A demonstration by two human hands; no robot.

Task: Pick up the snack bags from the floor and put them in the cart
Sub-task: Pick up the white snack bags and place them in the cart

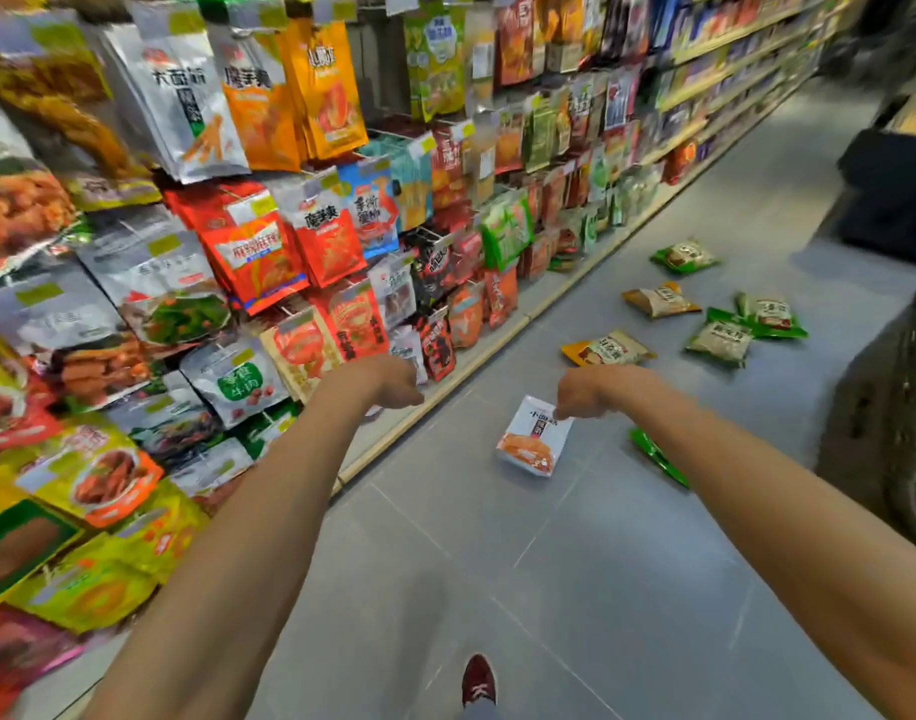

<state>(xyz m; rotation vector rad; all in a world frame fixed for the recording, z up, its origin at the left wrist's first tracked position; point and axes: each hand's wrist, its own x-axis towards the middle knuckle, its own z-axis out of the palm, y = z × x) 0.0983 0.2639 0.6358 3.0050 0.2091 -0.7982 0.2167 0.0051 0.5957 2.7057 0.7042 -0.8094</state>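
My right hand [583, 394] pinches the top corner of a white snack bag with an orange picture [531, 439], which hangs tilted just above the grey floor. My left hand [388, 381] hovers to its left near the shelf base, fingers curled with nothing in them. More bags lie on the floor further on: a yellow one [609, 349], a tan one [661, 299], a green one [684, 256] and two green-and-white ones [721, 341] [770, 314]. A flat green bag [658, 457] shows partly under my right forearm. A blurred grey bulk [882, 423] at the right edge may be the cart.
Shelves packed with hanging snack packets [248, 241] run along the whole left side, with a pale base edge [497, 340] at floor level. A dark object [892, 189] stands at the far right. My red shoe [479, 680] is on the tiled aisle floor.
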